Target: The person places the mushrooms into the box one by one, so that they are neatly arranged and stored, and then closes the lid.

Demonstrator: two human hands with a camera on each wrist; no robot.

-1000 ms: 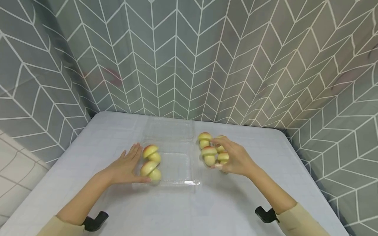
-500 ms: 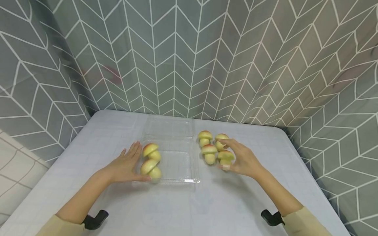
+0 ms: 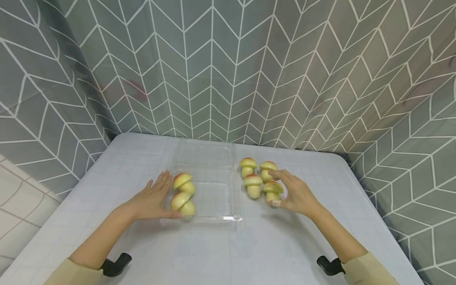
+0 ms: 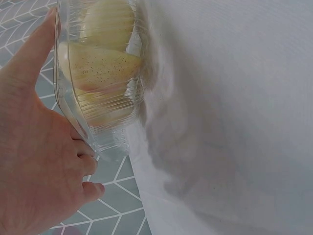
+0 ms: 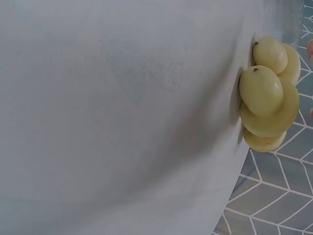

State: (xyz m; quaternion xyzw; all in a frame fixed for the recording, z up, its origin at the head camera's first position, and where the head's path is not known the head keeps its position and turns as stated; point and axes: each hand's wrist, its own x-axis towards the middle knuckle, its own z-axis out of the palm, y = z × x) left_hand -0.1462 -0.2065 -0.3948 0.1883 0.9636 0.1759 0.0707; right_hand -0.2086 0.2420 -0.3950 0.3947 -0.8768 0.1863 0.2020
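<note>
My left hand (image 3: 151, 202) rests with straight fingers along the left side of a clear plastic clamshell box (image 3: 213, 202); the left wrist view shows it against the rim. Two mushroom-shaped pieces, yellow with reddish caps, lie in the box's left part: a back one (image 3: 183, 183) and a front one (image 3: 182, 203). My right hand (image 3: 297, 194) is beside the front right mushroom piece (image 3: 273, 190), fingers loosely bent and holding nothing. In the right wrist view only slivers of fingertips (image 5: 310, 51) show, apart from the mushroom pieces (image 5: 261, 90).
Three more mushroom pieces stand in the cluster right of the box: back left (image 3: 247, 167), back right (image 3: 267, 171), front left (image 3: 253, 186). The box's lid (image 3: 204, 154) lies folded back. A patterned curtain (image 3: 221, 79) borders the white table (image 3: 199, 253).
My right hand has drawn back a little to the right from the cluster. The front right mushroom piece has shifted slightly right and shows more fully. The left hand has stayed put.
</note>
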